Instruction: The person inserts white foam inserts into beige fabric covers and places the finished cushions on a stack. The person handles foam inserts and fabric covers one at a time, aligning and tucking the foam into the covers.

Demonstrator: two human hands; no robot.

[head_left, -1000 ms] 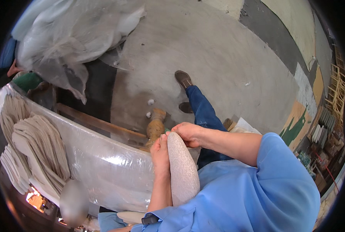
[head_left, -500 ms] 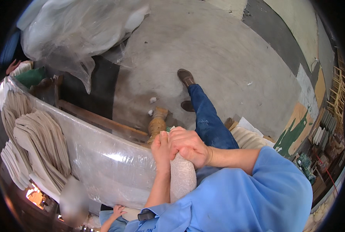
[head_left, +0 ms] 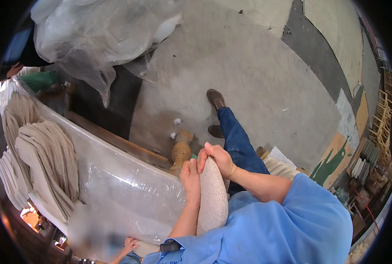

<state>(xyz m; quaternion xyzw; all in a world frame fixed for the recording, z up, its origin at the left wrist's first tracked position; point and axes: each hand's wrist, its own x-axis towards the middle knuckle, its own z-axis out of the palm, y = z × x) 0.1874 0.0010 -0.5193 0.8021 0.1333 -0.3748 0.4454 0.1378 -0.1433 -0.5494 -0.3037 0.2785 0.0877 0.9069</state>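
Note:
A beige, textured fabric-covered cushion (head_left: 214, 198) stands on edge against my blue shirt, its narrow end pointing away from me. My left hand (head_left: 190, 179) is closed on the left side of that end, thumb up. At the tip and right side, my right hand (head_left: 219, 159) grips the cover with bent fingers. The two hands nearly touch at the tip. Whatever is behind and under the cushion is hidden by my hands and forearms.
A table wrapped in clear plastic (head_left: 117, 185) lies to my left, bearing a stack of folded beige covers (head_left: 49, 163). Beneath its edge stands a turned wooden leg (head_left: 181, 152). Plastic-wrapped white bundles (head_left: 103, 31) fill the far left. Another person's hand (head_left: 130, 244) rests near the table's near edge.
My right hand has shifted from across the cushion's top to its tip and right side. The cushion has turned and shows a wider face. My left hand has moved slightly right.

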